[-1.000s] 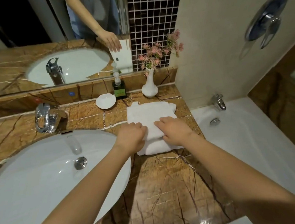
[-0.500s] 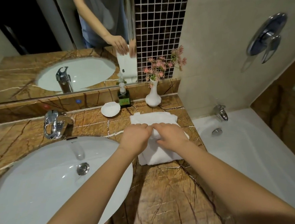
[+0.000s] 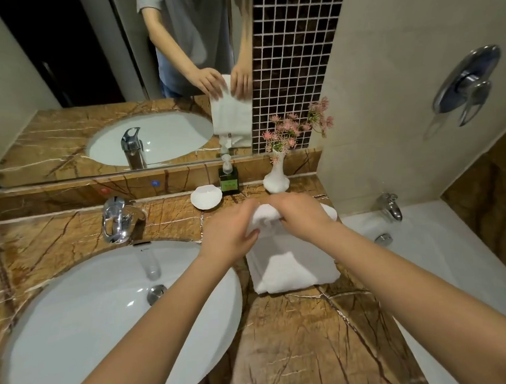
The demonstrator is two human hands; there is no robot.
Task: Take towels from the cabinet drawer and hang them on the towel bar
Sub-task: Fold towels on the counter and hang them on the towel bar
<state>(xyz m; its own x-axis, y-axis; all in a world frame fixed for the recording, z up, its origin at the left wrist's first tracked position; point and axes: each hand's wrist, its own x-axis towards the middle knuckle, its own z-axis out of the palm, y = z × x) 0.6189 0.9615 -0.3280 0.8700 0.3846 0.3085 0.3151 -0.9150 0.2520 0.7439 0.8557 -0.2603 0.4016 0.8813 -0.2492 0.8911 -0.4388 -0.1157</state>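
Observation:
A white towel (image 3: 266,218) is lifted off the brown marble counter (image 3: 303,348), gripped at its top edge by both hands. My left hand (image 3: 227,233) grips the towel's left part and my right hand (image 3: 300,215) grips its right part, knuckles close together. The towel hangs down below my hands. A second folded white towel (image 3: 294,272) lies on the counter under it. The mirror (image 3: 116,81) shows the hanging towel between my hands. No towel bar or cabinet drawer is in view.
A white oval sink (image 3: 104,318) with a chrome tap (image 3: 116,219) sits to the left. Behind the towels stand a shell soap dish (image 3: 206,197), a green soap bottle (image 3: 228,177) and a white vase of pink flowers (image 3: 276,178). A white bathtub (image 3: 432,253) lies right.
My hands moved from pressing on the folded stack to gripping the top towel and raising it; its lower part now hangs open above the towel left on the counter.

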